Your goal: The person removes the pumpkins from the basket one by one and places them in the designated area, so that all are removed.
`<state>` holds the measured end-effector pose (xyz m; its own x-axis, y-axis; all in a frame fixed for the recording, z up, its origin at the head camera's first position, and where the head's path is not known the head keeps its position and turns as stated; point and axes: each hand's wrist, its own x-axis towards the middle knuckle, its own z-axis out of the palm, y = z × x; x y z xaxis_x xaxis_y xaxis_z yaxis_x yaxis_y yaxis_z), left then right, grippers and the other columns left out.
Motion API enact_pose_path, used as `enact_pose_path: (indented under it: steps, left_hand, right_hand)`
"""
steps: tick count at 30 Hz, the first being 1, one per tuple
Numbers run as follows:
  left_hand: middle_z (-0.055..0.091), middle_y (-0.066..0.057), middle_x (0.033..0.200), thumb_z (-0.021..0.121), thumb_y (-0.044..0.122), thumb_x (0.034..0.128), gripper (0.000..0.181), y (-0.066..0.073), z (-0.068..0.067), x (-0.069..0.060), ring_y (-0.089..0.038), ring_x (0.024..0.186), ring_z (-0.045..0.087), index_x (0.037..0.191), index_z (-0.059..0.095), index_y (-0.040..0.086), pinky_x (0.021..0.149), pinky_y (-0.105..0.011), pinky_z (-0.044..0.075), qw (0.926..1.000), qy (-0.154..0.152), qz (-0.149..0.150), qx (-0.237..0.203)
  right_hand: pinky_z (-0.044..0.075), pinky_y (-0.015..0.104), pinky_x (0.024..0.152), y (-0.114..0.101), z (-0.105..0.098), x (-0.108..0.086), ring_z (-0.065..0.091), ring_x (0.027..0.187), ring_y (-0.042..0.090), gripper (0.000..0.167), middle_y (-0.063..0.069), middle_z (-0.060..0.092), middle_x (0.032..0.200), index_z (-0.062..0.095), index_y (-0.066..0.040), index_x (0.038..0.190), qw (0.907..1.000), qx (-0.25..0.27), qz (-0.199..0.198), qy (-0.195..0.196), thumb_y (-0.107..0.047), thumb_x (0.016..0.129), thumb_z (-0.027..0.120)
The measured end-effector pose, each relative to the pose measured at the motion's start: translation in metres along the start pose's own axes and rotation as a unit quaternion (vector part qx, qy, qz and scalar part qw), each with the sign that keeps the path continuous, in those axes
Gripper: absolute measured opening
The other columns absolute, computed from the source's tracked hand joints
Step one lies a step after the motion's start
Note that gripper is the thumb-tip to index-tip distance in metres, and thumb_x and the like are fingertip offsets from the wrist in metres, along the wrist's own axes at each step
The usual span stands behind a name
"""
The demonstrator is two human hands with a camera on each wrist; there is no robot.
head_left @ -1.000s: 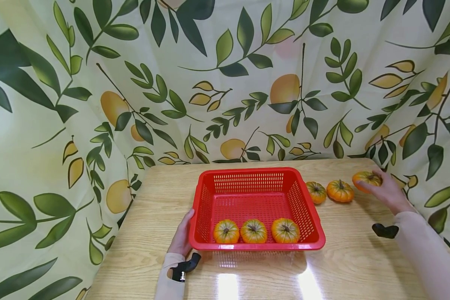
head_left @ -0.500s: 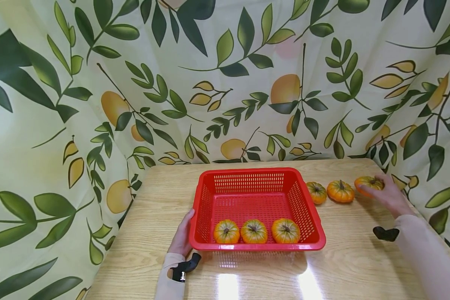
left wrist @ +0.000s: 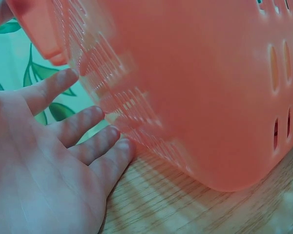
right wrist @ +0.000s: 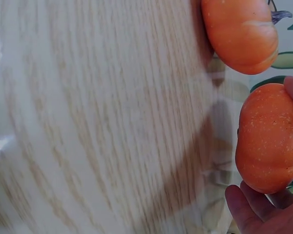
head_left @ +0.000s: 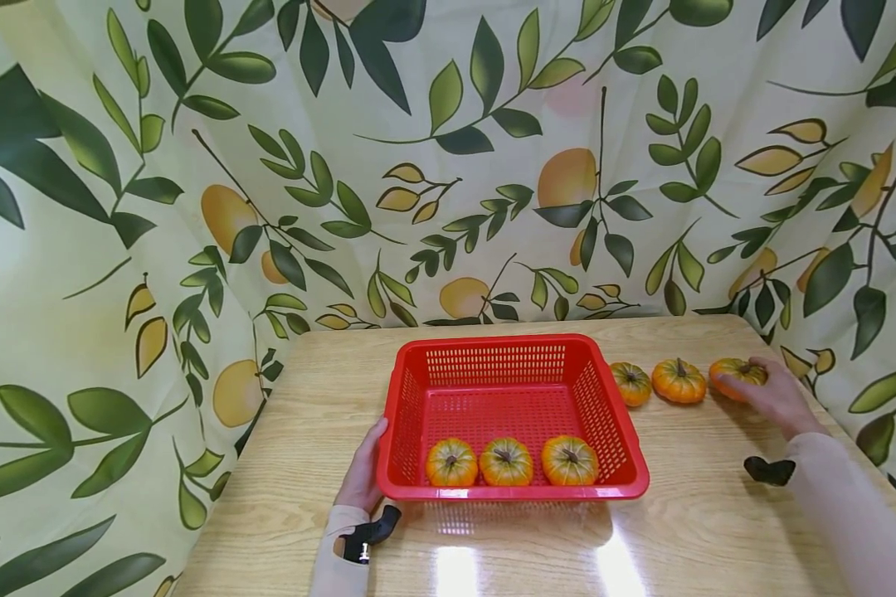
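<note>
My right hand [head_left: 780, 396] holds a small orange pumpkin [head_left: 733, 378] at the right end of a row, thumb and fingers on opposite sides of it. In the right wrist view, the held pumpkin [right wrist: 267, 139] shows its smooth side between the fingers. Beside it stand a second pumpkin [head_left: 679, 382] and a third [head_left: 630, 384], nearest the basket. My left hand [head_left: 362, 470] rests against the left side of a red plastic basket [head_left: 512, 491]. The left wrist view shows its fingers [left wrist: 78, 126] stretched out, tips touching the basket wall [left wrist: 200, 97].
Inside the basket, three pumpkins line the near side: a left one [head_left: 451, 463], a middle one [head_left: 506, 462] and a right one [head_left: 570, 461]. The wooden table [head_left: 328, 365] meets a leaf-patterned cloth [head_left: 448, 191] at the back and the sides.
My right hand and the pumpkin in it have shifted slightly right and down in the head view. The left hand, the basket and the other pumpkins stay where they were.
</note>
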<state>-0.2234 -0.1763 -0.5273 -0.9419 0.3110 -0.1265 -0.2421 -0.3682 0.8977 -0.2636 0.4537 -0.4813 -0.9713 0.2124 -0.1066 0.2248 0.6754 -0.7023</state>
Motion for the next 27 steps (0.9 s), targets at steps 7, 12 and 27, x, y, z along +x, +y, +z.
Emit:
enact_pose_path:
  steps: [7, 12, 27]
  left_hand:
    - [0.061, 0.003, 0.13, 0.042, 0.051, 0.1039, 0.058, -0.001, 0.0, -0.001, -0.014, 0.115, 0.059, 0.15, 0.036, 0.016, 0.099, -0.033, 0.053, 1.0, 0.0, 0.004, -0.004]
    - [0.061, 0.002, 0.131, 0.041, 0.051, 0.1041, 0.061, 0.0, 0.0, -0.001, -0.015, 0.115, 0.059, 0.152, 0.032, 0.015, 0.098, -0.033, 0.053, 1.0, 0.0, 0.003, 0.001]
    - [0.061, 0.003, 0.131, 0.043, 0.05, 0.1043, 0.058, -0.004, -0.004, 0.0, -0.013, 0.114, 0.06, 0.152, 0.036, 0.018, 0.098, -0.031, 0.054, 0.9996, -0.02, 0.018, -0.008]
  right_hand:
    - [0.019, 0.078, 0.11, 0.001, 0.001, 0.001, 0.018, 0.132, 0.066, 0.102, 0.051, 0.008, 0.15, 0.0, 0.018, 0.151, 0.9998, 0.002, 0.016, -0.014, -0.054, 0.1, 0.049]
    - [0.02, 0.079, 0.109, 0.003, 0.002, 0.002, 0.018, 0.131, 0.065, 0.104, 0.051, 0.007, 0.149, -0.004, 0.018, 0.151, 0.9993, 0.012, 0.027, -0.022, -0.055, 0.1, 0.049]
    - [0.019, 0.079, 0.109, 0.011, 0.005, 0.002, 0.019, 0.131, 0.065, 0.106, 0.051, 0.005, 0.149, -0.009, 0.016, 0.152, 0.9987, 0.015, 0.037, -0.033, -0.057, 0.1, 0.048]
